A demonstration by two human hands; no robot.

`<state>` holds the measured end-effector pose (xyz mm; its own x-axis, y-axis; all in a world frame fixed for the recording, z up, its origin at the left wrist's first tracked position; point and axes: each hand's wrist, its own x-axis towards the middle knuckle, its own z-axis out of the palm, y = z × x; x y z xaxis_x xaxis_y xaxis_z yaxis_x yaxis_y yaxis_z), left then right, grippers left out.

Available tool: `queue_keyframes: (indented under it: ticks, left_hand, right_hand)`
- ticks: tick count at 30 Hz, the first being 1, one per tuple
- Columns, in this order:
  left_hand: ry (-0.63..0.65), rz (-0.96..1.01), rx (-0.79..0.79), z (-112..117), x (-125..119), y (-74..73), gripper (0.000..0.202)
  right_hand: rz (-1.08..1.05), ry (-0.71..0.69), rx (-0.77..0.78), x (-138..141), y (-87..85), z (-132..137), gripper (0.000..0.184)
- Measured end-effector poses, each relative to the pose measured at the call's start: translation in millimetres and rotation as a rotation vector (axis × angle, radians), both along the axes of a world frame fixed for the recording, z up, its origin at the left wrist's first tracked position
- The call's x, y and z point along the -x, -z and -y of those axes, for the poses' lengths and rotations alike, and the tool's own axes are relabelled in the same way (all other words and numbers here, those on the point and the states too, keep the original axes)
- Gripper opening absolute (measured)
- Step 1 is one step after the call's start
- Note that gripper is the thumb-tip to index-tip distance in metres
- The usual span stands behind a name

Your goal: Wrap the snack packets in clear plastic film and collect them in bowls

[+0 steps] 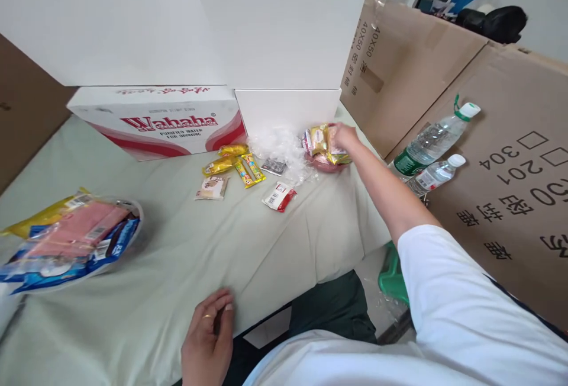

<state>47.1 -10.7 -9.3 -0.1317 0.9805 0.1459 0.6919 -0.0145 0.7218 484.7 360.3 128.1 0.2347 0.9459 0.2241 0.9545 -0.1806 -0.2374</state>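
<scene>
My right hand reaches far across the table to a pink bowl heaped with snack packets; its fingers curl over the packets, and I cannot see whether it grips one. My left hand rests on the pale green tablecloth at the near edge, fingers loosely bent, holding nothing. Loose snacks lie between: yellow packets, a beige packet, a red-and-white packet, and crumpled clear plastic.
A clear bag of snacks lies at the left. A Wahaha carton and white boards stand at the back. Large cardboard boxes line the right, with two water bottles wedged beside them. A green stool sits below.
</scene>
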Motion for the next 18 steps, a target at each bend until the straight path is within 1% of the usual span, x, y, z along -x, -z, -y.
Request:
queue_keyframes:
  ticks: [3, 5, 6, 8, 10, 12, 14, 15, 16, 18]
  left_hand:
    - [0.014, -0.010, -0.116, 4.6, -5.4, 3.1, 0.029]
    - [0.041, 0.012, -0.182, 4.9, -8.6, 4.4, 0.024]
    - [0.051, 0.027, -0.206, 4.7, -9.3, 4.9, 0.022]
    - [0.061, 0.058, -0.225, 4.4, -9.1, 5.8, 0.019]
    - [0.065, 0.095, -0.220, 4.7, -7.8, 6.2, 0.019]
    - [0.073, 0.142, -0.209, 5.4, -6.3, 5.9, 0.021]
    - [0.083, 0.204, -0.194, 6.1, -5.0, 5.5, 0.022]
    - [0.088, 0.235, -0.184, 6.3, -4.5, 5.3, 0.023]
    - [0.092, 0.262, -0.177, 6.5, -4.1, 5.1, 0.023]
    - [0.096, 0.296, -0.175, 6.9, -3.3, 5.0, 0.023]
  right_hand:
    - [0.049, 0.025, 0.011, 24.7, 24.0, 6.2, 0.041]
    - [0.089, 0.026, -0.017, 26.9, 31.5, 13.1, 0.040]
    - [0.098, 0.021, -0.032, 24.7, 31.7, 15.3, 0.039]
    - [0.092, 0.007, -0.051, 18.1, 26.3, 17.6, 0.033]
    - [0.068, -0.005, -0.112, 15.5, 15.2, 20.8, 0.030]
    - [0.056, -0.024, -0.228, 21.5, 2.9, 29.2, 0.032]
    - [0.060, -0.103, -0.336, 36.8, -5.9, 45.1, 0.037]
    - [0.067, -0.174, -0.345, 47.2, -7.7, 55.4, 0.038]
    - [0.079, -0.260, -0.308, 58.8, -7.4, 66.7, 0.038]
    - [0.114, -0.414, -0.172, 83.7, -1.1, 89.7, 0.036]
